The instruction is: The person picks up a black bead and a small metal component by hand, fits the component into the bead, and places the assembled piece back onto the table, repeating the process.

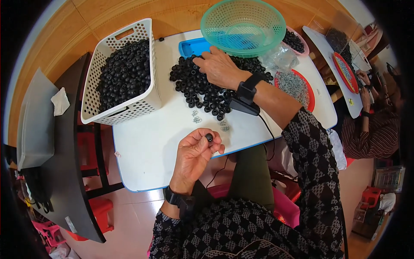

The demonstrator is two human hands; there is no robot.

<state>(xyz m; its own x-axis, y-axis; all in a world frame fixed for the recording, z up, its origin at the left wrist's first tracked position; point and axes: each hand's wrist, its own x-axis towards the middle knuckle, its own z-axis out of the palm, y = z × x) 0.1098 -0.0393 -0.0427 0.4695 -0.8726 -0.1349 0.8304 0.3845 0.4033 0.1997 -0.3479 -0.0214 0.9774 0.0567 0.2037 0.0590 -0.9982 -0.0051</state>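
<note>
My left hand [196, 153] hovers over the near edge of the white table [146, 142], fingers curled around a small black ring-shaped part [209, 137] pinched at the fingertips. My right hand [220, 67] reaches forward and rests palm down on a loose heap of the same black round parts [200, 88] in the table's middle; whether it grips one is hidden. A few small silvery pieces [196, 116] lie on the table between the hands. Both wrists wear black bands.
A white perforated basket [120, 112] full of black parts stands at the left. Behind the heap are a blue tray [192, 45], a green mesh bowl [243, 26] and a red dish of silvery bits [297, 86]. Another person sits at the right [371, 125].
</note>
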